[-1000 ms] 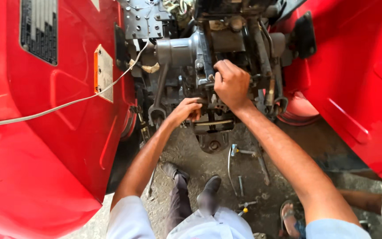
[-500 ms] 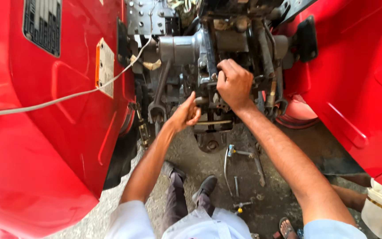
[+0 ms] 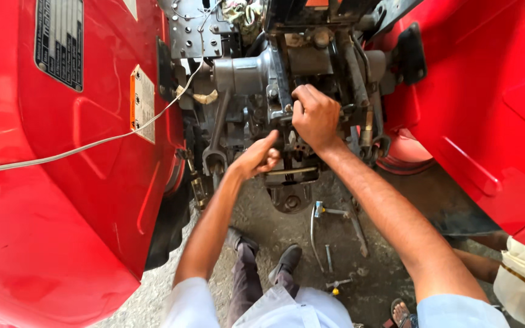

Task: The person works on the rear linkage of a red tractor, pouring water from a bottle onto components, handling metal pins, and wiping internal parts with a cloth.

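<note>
I look down at the greasy rear housing (image 3: 256, 73) of a red tractor, between its two fenders. My right hand (image 3: 316, 116) is closed around a dark metal part on the middle of the housing. My left hand (image 3: 257, 157) sits just below and to the left, fingers curled against the lower bracket (image 3: 291, 176); what it holds is hidden. A lift link arm (image 3: 217, 136) hangs at the left of my left hand.
Red fenders (image 3: 62, 200) (image 3: 487, 115) close in on both sides. A white cord (image 3: 80, 147) crosses the left fender. Loose tools and bolts (image 3: 329, 243) lie on the oily ground. My shoes (image 3: 287, 262) stand below. Another person's foot (image 3: 401, 313) and clothing are at lower right.
My left hand has risen slightly and curled in closer to the bracket. My right hand keeps its grip on the same part. The view has shifted a little.
</note>
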